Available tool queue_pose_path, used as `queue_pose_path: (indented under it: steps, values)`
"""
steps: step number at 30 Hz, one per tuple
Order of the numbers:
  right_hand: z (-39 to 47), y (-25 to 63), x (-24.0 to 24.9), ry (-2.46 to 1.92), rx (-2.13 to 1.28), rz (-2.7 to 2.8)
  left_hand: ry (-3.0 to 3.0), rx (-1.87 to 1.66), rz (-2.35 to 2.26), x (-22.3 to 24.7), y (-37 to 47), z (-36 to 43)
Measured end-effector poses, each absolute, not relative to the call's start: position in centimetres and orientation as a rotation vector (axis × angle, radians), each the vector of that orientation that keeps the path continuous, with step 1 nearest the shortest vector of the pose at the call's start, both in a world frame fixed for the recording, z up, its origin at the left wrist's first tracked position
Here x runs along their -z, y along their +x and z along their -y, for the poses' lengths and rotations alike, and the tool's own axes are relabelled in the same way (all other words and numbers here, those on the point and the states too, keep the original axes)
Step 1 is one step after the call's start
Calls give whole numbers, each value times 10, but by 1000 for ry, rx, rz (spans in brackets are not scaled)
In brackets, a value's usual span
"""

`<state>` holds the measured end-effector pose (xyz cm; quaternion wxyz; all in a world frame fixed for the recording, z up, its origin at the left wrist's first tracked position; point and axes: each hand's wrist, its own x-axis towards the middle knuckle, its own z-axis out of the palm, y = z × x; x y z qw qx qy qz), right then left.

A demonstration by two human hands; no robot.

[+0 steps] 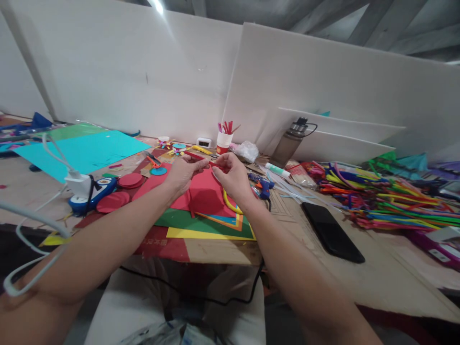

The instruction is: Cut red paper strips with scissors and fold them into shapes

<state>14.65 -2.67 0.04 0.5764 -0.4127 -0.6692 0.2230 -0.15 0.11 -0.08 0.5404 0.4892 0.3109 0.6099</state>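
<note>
My left hand (182, 173) and my right hand (230, 173) hold a narrow red paper strip (196, 156) between them, fingers closed on its two ends. Below them lies a sheet of red paper (206, 194), on top of green paper (165, 219) and yellow paper (215, 234). A yellow-handled tool (230, 203) shows partly beside my right wrist. To the left are orange-handled scissors (154, 161) and a blue paper disc (158, 171). Stacks of red paper discs (113, 201) sit near my left forearm.
A blue glue gun (265, 187), glue stick (277, 170), black phone (332, 232) and dark bottle (287, 143) stand or lie to the right, with many coloured pipe cleaners (388, 199) beyond. A cup of pencils (224, 141) is behind. A blue power strip (91, 194) with white cable lies left.
</note>
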Motion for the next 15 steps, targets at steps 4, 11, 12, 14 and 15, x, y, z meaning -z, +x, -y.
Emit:
queue_pose_path:
  steps: [4,11,12,14,15]
  values:
    - [26,148,1,-1002,-500,1599,1168,-1494,-748,-1,-5,-4]
    - [23,152,2,-1041,-449,1597,1234,-1435,-719,-1,-6,-2]
    - [22,153,2,-1041,-445,1601,1239,-1441,-717,-2,-6,-2]
    - [21,154,3,-1031,-450,1607,1251,-1460,-720,-3,-6,-1]
    - [21,155,3,-1023,-463,1606,1259,-1468,-723,-3,-6,-1]
